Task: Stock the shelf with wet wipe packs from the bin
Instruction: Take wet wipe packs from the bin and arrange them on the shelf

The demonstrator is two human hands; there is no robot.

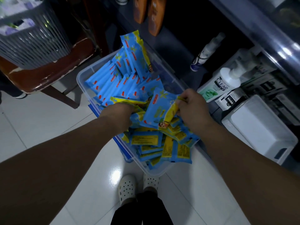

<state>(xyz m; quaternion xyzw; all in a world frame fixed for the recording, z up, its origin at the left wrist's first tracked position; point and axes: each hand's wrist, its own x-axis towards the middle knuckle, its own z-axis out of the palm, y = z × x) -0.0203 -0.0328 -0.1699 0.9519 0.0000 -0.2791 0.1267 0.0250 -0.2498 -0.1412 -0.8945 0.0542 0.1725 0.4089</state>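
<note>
White clogs (126, 187) stand on the tiled floor (48, 119), with the clear bin (84, 78) just beyond them, heaped with blue-and-yellow wipe packs (113, 82). The right hand (191, 108) pinches one pack (155, 111) by its yellow edge. The left hand (120, 114) reaches in among the packs, and its fingers are hidden, so I cannot tell its grip. Shampoo bottles (222, 83) stand on the low shelf (175, 52) at far right.

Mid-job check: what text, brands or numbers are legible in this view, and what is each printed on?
"CLEAR": on the white pump bottle by the shelf.
Yellow label print on the wet wipe packs in the bin: too blurred to read.
Logo on the lying spray bottle: blurred, not readable.
Print on the black-and-white boxes: too small to read.
No legible numbers or signs.
</note>
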